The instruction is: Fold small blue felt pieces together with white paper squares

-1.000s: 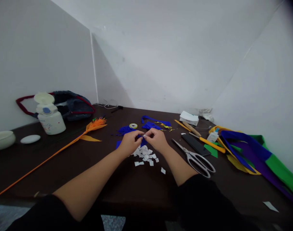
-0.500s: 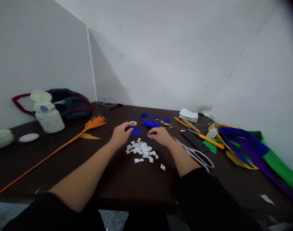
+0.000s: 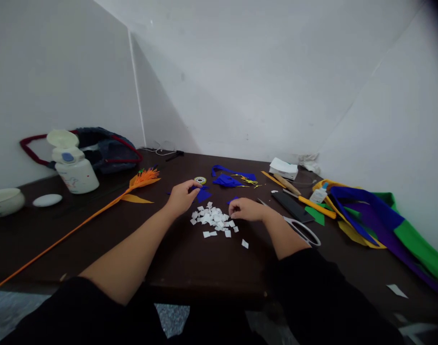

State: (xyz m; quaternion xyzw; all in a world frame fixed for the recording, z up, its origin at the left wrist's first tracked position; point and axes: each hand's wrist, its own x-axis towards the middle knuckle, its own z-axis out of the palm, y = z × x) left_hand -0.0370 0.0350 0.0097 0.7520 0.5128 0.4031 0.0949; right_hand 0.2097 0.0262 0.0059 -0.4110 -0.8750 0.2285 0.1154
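A loose pile of small white paper squares [image 3: 213,216] lies on the dark table in front of me. Just behind and left of it is my left hand [image 3: 182,197], thumb and forefinger pinched together beside a flat blue piece [image 3: 203,194]. Whatever is in that pinch is too small to make out. My right hand [image 3: 248,210] is lowered at the pile's right edge, its fingers bent down and closed close to the squares. Its fingertips are partly hidden, so I cannot make out what they grip. A roll of tape [image 3: 200,180] sits behind my left hand.
Scissors [image 3: 305,232], a black case [image 3: 293,207] and a yellow cutter [image 3: 317,208] lie to the right, near a glue bottle [image 3: 318,194] and coloured felt [image 3: 370,211]. An orange flower on a stem [image 3: 97,219], a white bottle [image 3: 77,176] and a bowl [image 3: 5,202] are on the left.
My right hand has come down and slightly right, from behind the pile to its right edge. The left hand keeps its pinch near the blue piece. The view has shifted a little.
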